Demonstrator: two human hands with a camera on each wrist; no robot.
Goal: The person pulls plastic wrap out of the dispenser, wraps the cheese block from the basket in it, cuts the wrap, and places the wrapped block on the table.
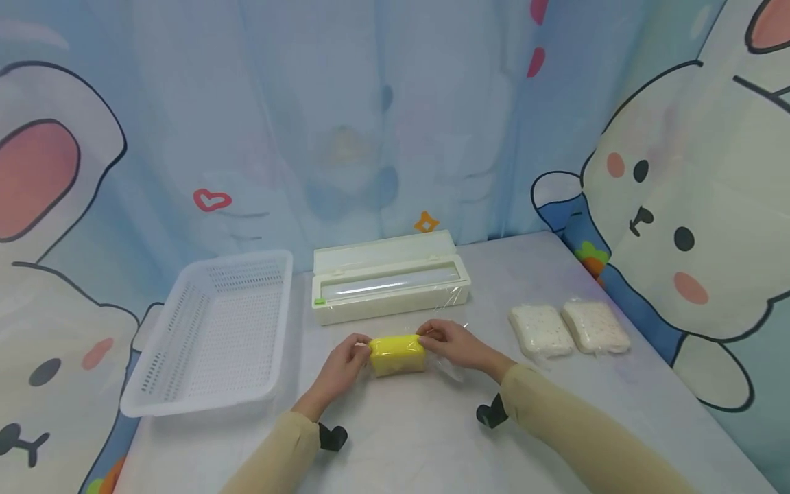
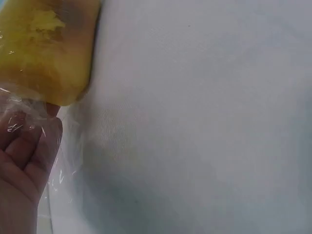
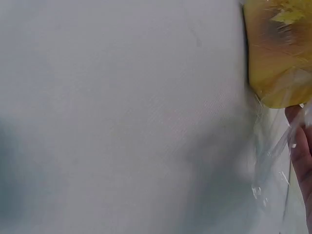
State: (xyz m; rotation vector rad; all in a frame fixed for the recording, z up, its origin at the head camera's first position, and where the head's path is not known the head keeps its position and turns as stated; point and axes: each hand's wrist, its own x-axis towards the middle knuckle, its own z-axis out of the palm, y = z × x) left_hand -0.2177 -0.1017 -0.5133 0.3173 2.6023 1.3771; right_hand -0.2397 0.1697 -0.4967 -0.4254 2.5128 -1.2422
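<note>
Between the two hands, a yellow block [image 1: 398,355] with rounded edges lies on the table, wrapped in clear cling film [image 1: 449,369]. The left hand [image 1: 341,367] pinches the film at the block's left end; in the left wrist view, film stretches over its curled fingers [image 2: 24,146]. At the opposite end, the right hand [image 1: 455,343] pinches the film, and loose film hangs beside its fingers in the right wrist view. A yellow patch shows on the block's near face [image 3: 273,53]. Just behind stands a white cling film dispenser [image 1: 395,302] with its lid up and a roll inside.
A white perforated plastic basket [image 1: 280,329] stands on the left. Two white film-wrapped blocks, one nearer [image 1: 541,331] and one farther right [image 1: 596,327], lie side by side on the table [image 1: 420,439]. A printed curtain [image 1: 370,103] hangs along the back and sides.
</note>
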